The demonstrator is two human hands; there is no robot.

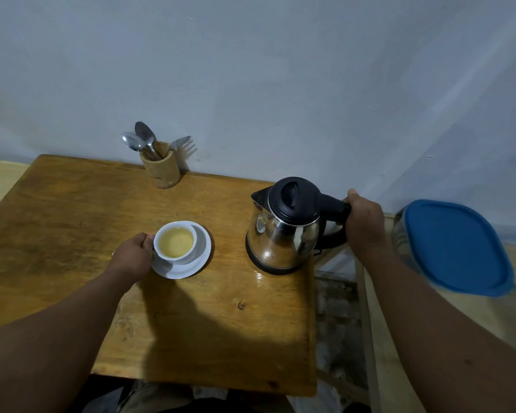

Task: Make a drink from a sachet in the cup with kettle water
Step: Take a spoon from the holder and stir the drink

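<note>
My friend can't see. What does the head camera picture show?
A person's left hand holds a white cup of pale yellow drink on a saucer, while the right hand grips the kettle handle. Both stand on a wooden table.

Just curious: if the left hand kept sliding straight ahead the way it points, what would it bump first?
The left hand already touches the cup on its saucer, so it would push the cup first; the kettle lies farther along, roughly.

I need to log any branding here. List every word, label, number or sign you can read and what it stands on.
None can be read.
Kettle: only reflections on the steel body, no legible mark.
Cup and saucer: plain white.
Blue lid: no print visible.
Wooden cutlery holder: unmarked.
</note>
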